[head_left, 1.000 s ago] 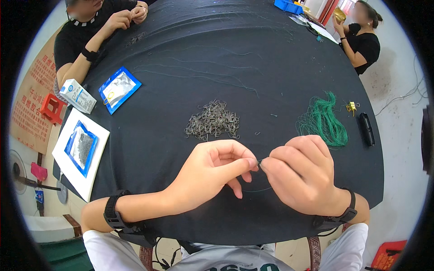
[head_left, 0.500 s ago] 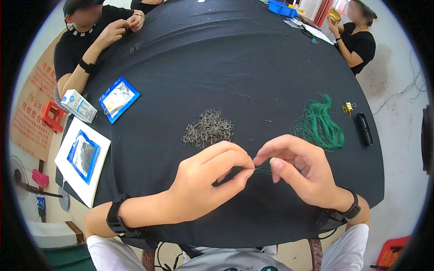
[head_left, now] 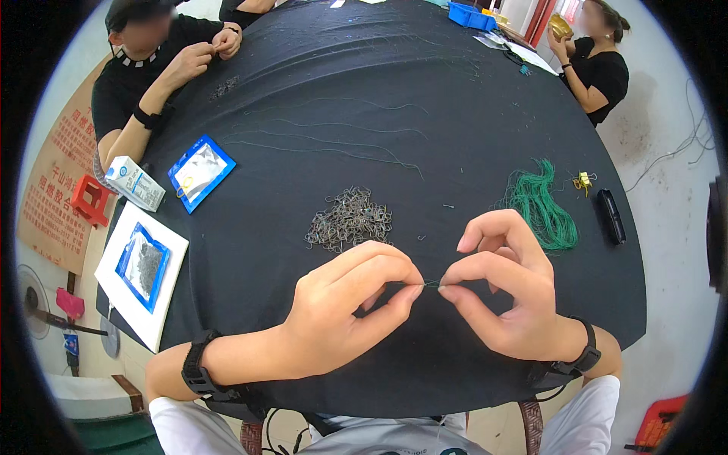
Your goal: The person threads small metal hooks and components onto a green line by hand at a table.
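Left hand: the left hand (head_left: 322, 315) has thumb and forefinger tips together, clamped on a short span of thin green thread (head_left: 431, 284); whether a hook sits inside the pinch I cannot tell.
Right hand: the right hand (head_left: 531, 315) pinches the same span just beside those tips, its other fingers raised and curled.
Thread: between the two pinches, above the near part of the black table (head_left: 243, 265), seemingly in more than one strand (too fine to count).
Step in hand: probably handling a loop or knot at close range.
Next move: calls, I judge, for firm fingertips and a gentle, even pull, since the thread could slip.
Hook pile: the metal hooks (head_left: 350, 220) lie just beyond the left hand.
Thread bundle: the loose green bundle (head_left: 550, 216) lies beyond the right hand, left of a yellow clip (head_left: 583, 180).
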Available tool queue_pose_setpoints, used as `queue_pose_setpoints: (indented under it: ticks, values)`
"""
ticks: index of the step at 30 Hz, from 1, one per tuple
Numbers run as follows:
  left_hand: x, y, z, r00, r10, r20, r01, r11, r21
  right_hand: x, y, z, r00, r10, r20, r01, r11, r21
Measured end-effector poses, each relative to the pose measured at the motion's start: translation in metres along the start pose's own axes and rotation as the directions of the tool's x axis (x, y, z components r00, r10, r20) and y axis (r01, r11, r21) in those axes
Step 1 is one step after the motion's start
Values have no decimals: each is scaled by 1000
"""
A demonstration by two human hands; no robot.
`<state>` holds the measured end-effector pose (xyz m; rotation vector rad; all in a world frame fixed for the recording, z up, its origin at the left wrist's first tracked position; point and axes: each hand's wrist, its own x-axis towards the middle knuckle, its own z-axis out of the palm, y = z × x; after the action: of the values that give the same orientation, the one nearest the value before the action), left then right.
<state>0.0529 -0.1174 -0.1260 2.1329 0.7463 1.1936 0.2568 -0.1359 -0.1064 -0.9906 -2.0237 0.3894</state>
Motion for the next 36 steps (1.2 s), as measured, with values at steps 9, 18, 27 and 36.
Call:
queue_pose_setpoints:
  ticks: [9, 18, 27, 36]
  values:
    - [0, -1, 0, 1000, 2, -5, -2, 1000, 1, 0, -1, -4, 1000, 0, 14, -1, 999, 44]
    - [2, -7, 1, 951, 310, -15, -302, 936, 181, 4, 0, -7, 997, 30, 74, -44, 979, 199]
    - [1, -8, 0, 898, 437, 48, -435, 867, 245, 2, -5, -5, 799, 359, 482, -593, 603, 534]
    - [1, -6, 3, 920, 391, 3, -385, 904, 185, -4, -2, -1, 823, 339, 456, -563, 599, 570]
